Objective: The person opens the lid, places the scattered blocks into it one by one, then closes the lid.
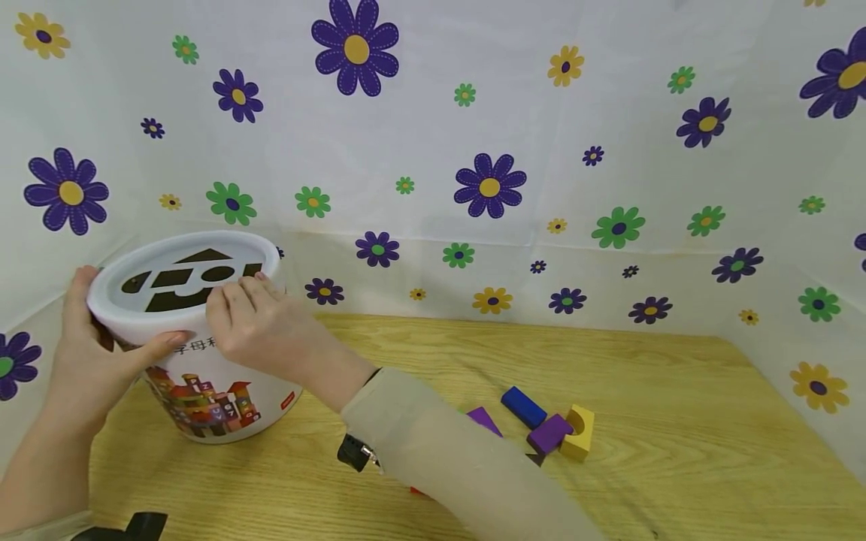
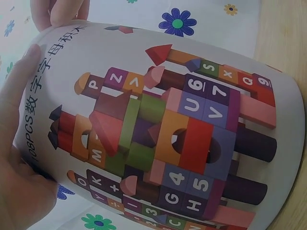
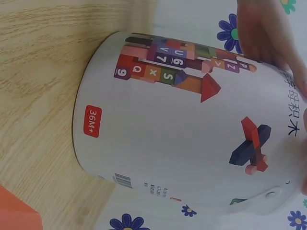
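Note:
A white toy-block bucket point(image 1: 271, 394), printed with a castle of lettered blocks point(image 2: 192, 124), stands at the left of the table. On its top sits a white lid point(image 1: 145, 319) with several dark shape cutouts. My left hand point(image 1: 95, 368) grips the bucket's left side just under the lid, thumb across the front and fingers around the far side. With curled fingers my right hand point(image 1: 253, 323) grips the lid's rim at the front right; its fingertips are partly hidden. In the right wrist view the bucket's side shows a red 36M+ label point(image 3: 92, 121).
Right of the bucket, on the wooden table point(image 1: 663, 406), lie a blue block point(image 1: 524, 407), a purple block point(image 1: 550, 433) and a yellow arch block point(image 1: 578, 433). A purple triangle point(image 1: 484, 421) shows partly behind the right sleeve point(image 1: 453, 451). Flowered cloth point(image 1: 406, 120) walls the back and sides.

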A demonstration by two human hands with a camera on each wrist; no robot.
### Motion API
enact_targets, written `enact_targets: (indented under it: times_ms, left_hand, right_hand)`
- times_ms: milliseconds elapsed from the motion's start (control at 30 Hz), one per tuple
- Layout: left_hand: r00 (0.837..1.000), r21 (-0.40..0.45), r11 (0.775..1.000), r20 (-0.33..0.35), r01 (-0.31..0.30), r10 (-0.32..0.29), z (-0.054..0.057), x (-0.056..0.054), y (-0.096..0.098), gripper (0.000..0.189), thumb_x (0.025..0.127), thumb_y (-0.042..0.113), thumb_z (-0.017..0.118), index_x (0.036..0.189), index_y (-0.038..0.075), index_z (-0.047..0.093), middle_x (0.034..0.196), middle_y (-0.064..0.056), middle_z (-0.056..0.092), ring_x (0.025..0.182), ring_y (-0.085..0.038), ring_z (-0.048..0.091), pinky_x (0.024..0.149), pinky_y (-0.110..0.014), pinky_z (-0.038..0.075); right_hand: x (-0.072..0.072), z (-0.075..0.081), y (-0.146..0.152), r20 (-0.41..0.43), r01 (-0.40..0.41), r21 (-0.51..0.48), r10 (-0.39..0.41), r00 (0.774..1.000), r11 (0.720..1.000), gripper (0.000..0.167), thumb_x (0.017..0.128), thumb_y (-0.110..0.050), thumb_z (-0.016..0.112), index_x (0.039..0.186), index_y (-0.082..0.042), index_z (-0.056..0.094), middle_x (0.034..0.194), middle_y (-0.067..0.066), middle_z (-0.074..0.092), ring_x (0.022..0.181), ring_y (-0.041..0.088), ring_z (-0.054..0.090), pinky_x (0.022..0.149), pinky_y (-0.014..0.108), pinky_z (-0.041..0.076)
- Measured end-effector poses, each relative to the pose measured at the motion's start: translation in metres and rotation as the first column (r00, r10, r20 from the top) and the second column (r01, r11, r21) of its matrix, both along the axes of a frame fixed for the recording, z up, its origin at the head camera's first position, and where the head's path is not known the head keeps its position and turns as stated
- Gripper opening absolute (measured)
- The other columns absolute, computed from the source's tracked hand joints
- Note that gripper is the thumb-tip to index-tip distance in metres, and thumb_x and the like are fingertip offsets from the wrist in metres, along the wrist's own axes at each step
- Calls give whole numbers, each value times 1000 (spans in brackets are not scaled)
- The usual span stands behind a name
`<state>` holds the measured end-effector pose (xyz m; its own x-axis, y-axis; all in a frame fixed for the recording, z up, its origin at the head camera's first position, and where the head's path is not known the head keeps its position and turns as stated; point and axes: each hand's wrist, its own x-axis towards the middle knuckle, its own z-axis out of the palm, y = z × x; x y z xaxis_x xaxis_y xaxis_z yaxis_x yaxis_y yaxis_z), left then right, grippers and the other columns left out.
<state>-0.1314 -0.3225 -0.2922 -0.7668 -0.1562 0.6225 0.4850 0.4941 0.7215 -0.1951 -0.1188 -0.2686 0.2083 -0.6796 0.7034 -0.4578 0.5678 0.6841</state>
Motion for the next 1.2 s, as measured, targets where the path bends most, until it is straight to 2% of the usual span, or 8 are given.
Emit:
enact_targets:
  times_ms: [333, 367, 467, 600, 767, 933, 1033, 1200]
  left_hand:
    - [1000, 6, 1000, 1, -3, 3, 1, -1, 0, 97, 68, -19, 74, 145, 16, 26, 134, -9, 40, 113, -17, 44, 83, -8, 44]
    - [1000, 19, 1000, -2, 8, -8, 1, -1, 0, 98, 68, -19, 74, 145, 16, 26, 134, -9, 40, 113, -18, 43, 82, -9, 43]
    - [1000, 20, 1000, 10, 12, -12, 1, -1, -1, 96, 69, -18, 74, 144, 17, 26, 133, -8, 39, 113, -19, 42, 82, -9, 43]
    - [999, -26, 999, 45, -28, 29, 1, -1, -3, 92, 73, -14, 74, 144, 19, 25, 131, -6, 40, 114, -19, 41, 81, -8, 42]
    - [997, -38, 998, 66, -42, 44, -1, 0, -4, 92, 73, -11, 75, 145, 20, 26, 131, -5, 40, 114, -18, 40, 82, -8, 41]
    - [996, -30, 999, 74, -45, 47, 1, 0, -2, 89, 75, -8, 74, 145, 20, 27, 132, -4, 40, 117, -18, 38, 89, -9, 37]
    - [996, -18, 999, 78, -50, 52, 3, 1, 0, 87, 76, -8, 73, 144, 19, 27, 131, -3, 39, 118, -18, 37, 91, -9, 35]
    - [991, 9, 997, 107, -76, 75, 5, 1, 3, 81, 81, -5, 69, 144, 21, 25, 130, 0, 37, 118, -17, 36, 89, -8, 36]
  right_hand:
    - [-3, 2, -2, -4, -4, -25, 4, 1000, 1000, 29, 98, -4, 39, 94, -7, 69, 86, 5, 70, 80, 17, 69, 81, 33, 54]
    - [-2, 4, -1, 20, 8, -30, -8, 1000, 1000, 29, 99, -8, 39, 96, -7, 68, 88, 5, 70, 81, 16, 69, 81, 31, 54]
    - [3, 21, 3, 79, 52, -94, -45, 996, 994, 32, 98, -13, 36, 94, -8, 67, 80, -1, 69, 67, 9, 66, 63, 18, 54]
    - [7, 42, 7, 183, 88, -123, -65, 981, 989, 31, 94, -17, 34, 89, -12, 64, 65, -9, 57, 48, 0, 51, 40, 14, 37]
    - [8, 37, 6, 250, 61, -93, -36, 968, 994, 28, 94, -18, 37, 90, -13, 64, 67, -10, 57, 47, -1, 48, 39, 15, 35]
    - [5, 33, 12, 302, 63, -132, -20, 953, 989, 26, 93, -20, 38, 92, -14, 64, 65, -11, 55, 48, -2, 48, 40, 15, 33]
    - [2, 34, 19, 419, 15, -163, 55, 907, 987, 20, 92, -20, 44, 95, -14, 64, 65, -11, 54, 50, -1, 48, 42, 14, 32]
    - [-1, 38, 34, 610, -115, -266, 259, 749, 957, 18, 90, -14, 52, 104, -8, 64, 77, -5, 60, 57, 2, 52, 49, 8, 33]
